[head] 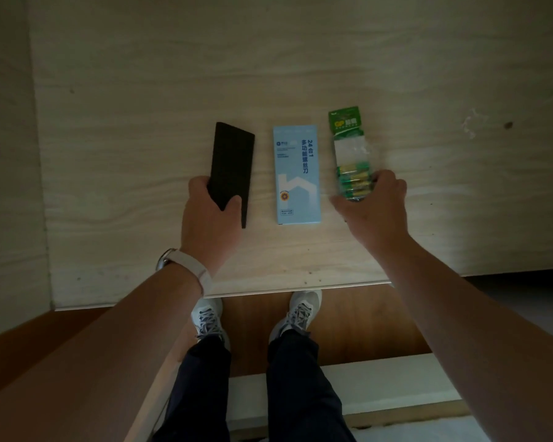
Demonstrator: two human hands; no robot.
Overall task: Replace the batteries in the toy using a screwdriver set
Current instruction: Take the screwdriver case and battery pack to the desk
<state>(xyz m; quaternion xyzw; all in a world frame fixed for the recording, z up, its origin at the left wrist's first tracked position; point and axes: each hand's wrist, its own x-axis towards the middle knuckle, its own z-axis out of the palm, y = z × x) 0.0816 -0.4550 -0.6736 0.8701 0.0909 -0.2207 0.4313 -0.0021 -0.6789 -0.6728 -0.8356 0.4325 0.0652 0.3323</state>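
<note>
Here, head view, looking down on a pale wooden table (134, 116); items listed left to right.

1. Flat black device (233, 161): long, rectangular, lying on the table left of centre, its far end tilted a little to the right. The left hand (209, 215) grasps its near end, thumb laid across the top face, fingers wrapped round the left edge.
2. Screwdriver set box (296, 173): light blue, printed "24", closed, flat on the table between the other two. Neither hand touches it.
3. Battery pack (348, 148): green header card at the far end, clear wrap, green-and-yellow cells at the near end. The right hand (375, 205) clasps that near end, fingers curled over the cells.
4. Watch (195, 269): pale strap, on the left wrist.
5. Below the table's near edge: grey laced shoes (209, 320), dark trousers (201, 387), brown floor (348, 320).
</note>
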